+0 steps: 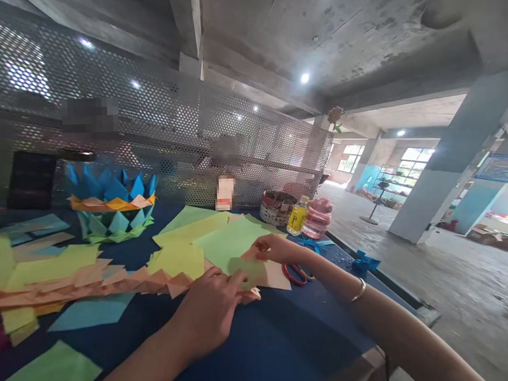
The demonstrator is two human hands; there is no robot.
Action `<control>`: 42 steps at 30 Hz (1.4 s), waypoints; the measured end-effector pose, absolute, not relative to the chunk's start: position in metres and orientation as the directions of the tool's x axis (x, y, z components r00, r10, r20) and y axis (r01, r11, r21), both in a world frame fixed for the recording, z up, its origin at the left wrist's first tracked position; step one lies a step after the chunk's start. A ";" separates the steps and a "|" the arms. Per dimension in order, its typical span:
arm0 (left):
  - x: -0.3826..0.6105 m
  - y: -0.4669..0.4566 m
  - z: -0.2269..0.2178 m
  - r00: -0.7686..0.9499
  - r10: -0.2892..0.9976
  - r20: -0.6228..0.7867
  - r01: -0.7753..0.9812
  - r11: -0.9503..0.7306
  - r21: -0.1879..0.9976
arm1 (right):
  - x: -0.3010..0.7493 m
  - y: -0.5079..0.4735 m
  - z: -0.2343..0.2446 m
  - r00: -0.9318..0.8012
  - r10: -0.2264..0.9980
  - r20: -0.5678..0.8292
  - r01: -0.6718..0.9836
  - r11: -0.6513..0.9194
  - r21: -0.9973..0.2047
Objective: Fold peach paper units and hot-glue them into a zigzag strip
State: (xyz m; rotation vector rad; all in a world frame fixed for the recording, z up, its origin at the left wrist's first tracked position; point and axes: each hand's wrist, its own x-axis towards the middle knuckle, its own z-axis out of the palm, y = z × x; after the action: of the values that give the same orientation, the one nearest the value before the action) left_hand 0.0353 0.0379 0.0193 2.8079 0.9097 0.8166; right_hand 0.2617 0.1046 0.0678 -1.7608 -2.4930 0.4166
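Observation:
My left hand (210,308) rests on the dark blue table (263,346), its fingers pinching a small green paper piece (249,270). Beyond it, my right hand (272,248) curls its fingers on the far edge of the paper pile, a bangle on its wrist. A pale peach sheet (277,276) lies under the green piece. Larger green and yellow sheets (222,239) spread out behind both hands. A long row of folded orange paper triangles (86,285) runs left from my left hand.
A blue, orange and green folded paper crown (113,209) stands at the back left. Red-handled scissors (297,274), a yellow bottle (297,217), a pink bottle (317,218) and a woven basket (276,207) sit right. A perforated metal screen (173,143) backs the table.

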 end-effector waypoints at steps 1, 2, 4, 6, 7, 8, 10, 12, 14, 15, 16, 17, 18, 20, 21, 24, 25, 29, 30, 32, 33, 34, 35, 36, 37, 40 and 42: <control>0.035 0.038 0.018 0.680 0.567 0.465 0.521 -0.819 0.238 | 0.264 0.097 0.065 -0.362 0.926 -0.107 0.910 0.326 -0.255; 0.036 0.038 0.018 0.675 0.572 0.466 0.522 -0.817 0.245 | 0.266 0.090 0.062 -0.374 0.921 -0.107 0.906 0.339 -0.254; 0.036 0.038 0.016 0.663 0.584 0.468 0.528 -0.808 0.260 | 0.269 0.081 0.056 -0.387 0.917 -0.092 0.901 0.356 -0.247; 0.036 0.038 0.016 0.650 0.597 0.470 0.536 -0.799 0.272 | 0.271 0.073 0.054 -0.386 0.921 -0.048 0.901 0.365 -0.232; 0.036 0.038 0.016 0.645 0.602 0.471 0.540 -0.795 0.277 | 0.272 0.069 0.055 -0.380 0.925 -0.015 0.903 0.368 -0.223; 0.036 0.038 0.016 0.643 0.604 0.472 0.540 -0.794 0.280 | 0.274 0.063 0.057 -0.370 0.929 0.027 0.906 0.366 -0.212; 0.035 0.037 0.017 0.644 0.603 0.470 0.537 -0.795 0.284 | 0.282 0.047 0.066 -0.333 0.936 0.116 0.917 0.350 -0.190; 0.035 0.037 0.017 0.649 0.602 0.465 0.532 -0.796 0.288 | 0.295 0.024 0.078 -0.271 0.942 0.196 0.938 0.305 -0.168; 0.035 0.036 0.017 0.645 0.611 0.459 0.537 -0.790 0.296 | 0.314 -0.005 0.090 -0.186 0.953 0.241 0.964 0.225 -0.144; 0.035 0.036 0.017 0.640 0.617 0.457 0.543 -0.785 0.300 | 0.325 -0.021 0.094 -0.127 0.959 0.253 0.977 0.164 -0.132; 0.035 0.037 0.016 0.634 0.624 0.456 0.548 -0.779 0.303 | 0.336 -0.036 0.096 -0.062 0.965 0.256 0.989 0.095 -0.117; 0.035 0.038 0.015 0.628 0.630 0.457 0.554 -0.774 0.305 | 0.347 -0.051 0.097 0.007 0.969 0.248 0.995 0.018 -0.101; 0.036 0.039 0.013 0.623 0.633 0.460 0.559 -0.771 0.306 | 0.357 -0.066 0.096 0.090 0.969 0.231 0.994 -0.073 -0.083; 0.036 0.041 0.011 0.618 0.634 0.465 0.561 -0.770 0.305 | 0.373 -0.091 0.089 0.293 0.935 0.200 0.956 -0.290 -0.045; 0.036 0.043 0.009 0.617 0.632 0.469 0.560 -0.771 0.303 | 0.378 -0.101 0.085 0.388 0.903 0.184 0.921 -0.389 -0.030; 0.036 0.046 0.007 0.622 0.604 0.498 0.531 -0.793 0.299 | 0.382 -0.118 0.067 0.571 0.808 0.148 0.819 -0.573 -0.029; 0.036 0.046 0.006 0.626 0.585 0.515 0.511 -0.807 0.296 | 0.380 -0.119 0.062 0.603 0.786 0.135 0.796 -0.603 -0.044; 0.037 0.045 0.008 0.646 0.510 0.567 0.428 -0.858 0.284 | 0.370 -0.111 0.045 0.679 0.724 0.120 0.734 -0.668 -0.121; 0.037 0.044 0.009 0.650 0.502 0.570 0.418 -0.863 0.284 | 0.368 -0.107 0.043 0.693 0.711 0.120 0.720 -0.680 -0.137; 0.037 0.044 0.009 0.656 0.492 0.572 0.410 -0.869 0.278 | 0.366 -0.102 0.039 0.717 0.687 0.118 0.696 -0.700 -0.161; 0.037 0.044 0.009 0.656 0.492 0.572 0.413 -0.869 0.273 | 0.366 -0.100 0.037 0.728 0.676 0.116 0.685 -0.708 -0.170; 0.037 0.044 0.009 0.654 0.494 0.573 0.421 -0.867 0.268 | 0.366 -0.098 0.036 0.736 0.667 0.115 0.676 -0.715 -0.178; 0.037 0.045 0.008 0.649 0.497 0.576 0.429 -0.864 0.263 | 0.367 -0.097 0.036 0.743 0.660 0.114 0.668 -0.721 -0.185; 0.037 0.045 0.008 0.645 0.499 0.579 0.436 -0.862 0.258 | 0.367 -0.096 0.036 0.748 0.654 0.112 0.662 -0.724 -0.194; 0.037 0.045 0.008 0.643 0.500 0.580 0.441 -0.861 0.253 | 0.368 -0.095 0.035 0.752 0.650 0.110 0.657 -0.726 -0.204; 0.037 0.045 0.008 0.644 0.500 0.580 0.450 -0.860 0.242 | 0.368 -0.092 0.035 0.760 0.637 0.126 0.646 -0.721 -0.253; 0.037 0.044 0.008 0.645 0.499 0.579 0.454 -0.860 0.234 | 0.368 -0.091 0.034 0.769 0.620 0.158 0.635 -0.710 -0.305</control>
State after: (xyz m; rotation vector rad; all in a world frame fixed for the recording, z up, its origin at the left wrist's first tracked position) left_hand 0.0373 0.0438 0.0081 2.7877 0.8082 1.0119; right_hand 0.3679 -0.0909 0.0343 -2.6218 -0.9627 -0.0620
